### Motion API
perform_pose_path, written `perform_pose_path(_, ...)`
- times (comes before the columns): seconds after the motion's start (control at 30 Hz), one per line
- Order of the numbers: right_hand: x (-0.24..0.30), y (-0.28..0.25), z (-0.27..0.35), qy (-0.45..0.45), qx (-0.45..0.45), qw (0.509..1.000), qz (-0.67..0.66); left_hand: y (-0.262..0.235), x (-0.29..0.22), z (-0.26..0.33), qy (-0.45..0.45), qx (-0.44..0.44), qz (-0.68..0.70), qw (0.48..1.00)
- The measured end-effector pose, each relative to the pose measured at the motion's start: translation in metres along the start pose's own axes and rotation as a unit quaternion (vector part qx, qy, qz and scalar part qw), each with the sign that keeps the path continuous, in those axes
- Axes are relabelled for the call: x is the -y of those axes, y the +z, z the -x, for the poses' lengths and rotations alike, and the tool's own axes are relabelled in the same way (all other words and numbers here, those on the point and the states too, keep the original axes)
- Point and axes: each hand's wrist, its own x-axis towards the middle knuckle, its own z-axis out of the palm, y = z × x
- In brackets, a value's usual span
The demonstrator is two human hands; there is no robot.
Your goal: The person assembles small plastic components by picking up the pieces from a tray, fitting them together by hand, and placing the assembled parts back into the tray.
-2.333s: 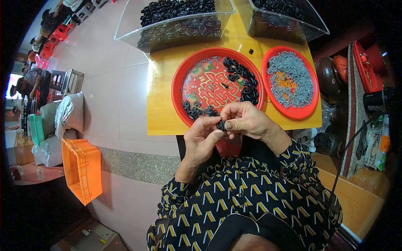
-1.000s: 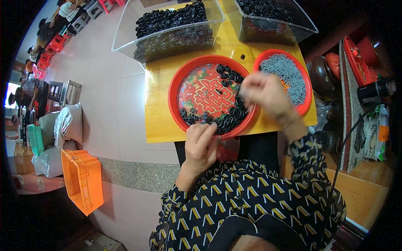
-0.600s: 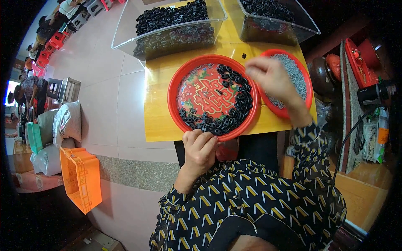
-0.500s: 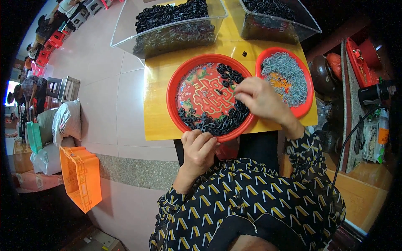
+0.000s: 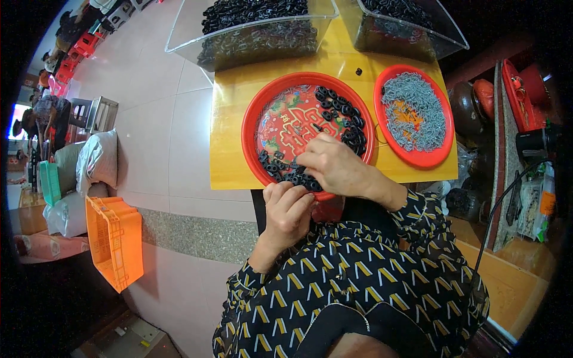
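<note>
The scene was brightly and evenly lit, the middle of the frame sharp. Soft glare lay on the pale floor tiles [image 5: 161,128] at upper left and on the clear bins [image 5: 250,36] along the top edge. Shadows were faint and short. A black fisheye rim closed off all four corners, straight edges bowed toward it, and the far left and right margins fell dim and slightly smeared.
</note>
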Motion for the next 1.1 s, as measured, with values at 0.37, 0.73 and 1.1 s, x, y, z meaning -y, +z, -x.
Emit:
perform_pose_path(0.37, -0.005, 0.005, 0.001, 0.002, 0.034, 0.998, 0.049, -0.003, 0.001, -0.001, -0.012, 0.012, 0.025, 1.000)
perform_pose_path(0.73, -0.013, -0.017, 0.011, 0.042, -0.092, 0.993, -0.065, -0.024, 0.030, -0.034, -0.090, -0.069, 0.026, 0.993)
perform_pose_path(1.1, -0.005, -0.021, 0.028, 0.140, -0.159, 0.958, -0.191, 0.016, 0.072, -0.105, -0.047, 0.088, -0.051, 0.994)
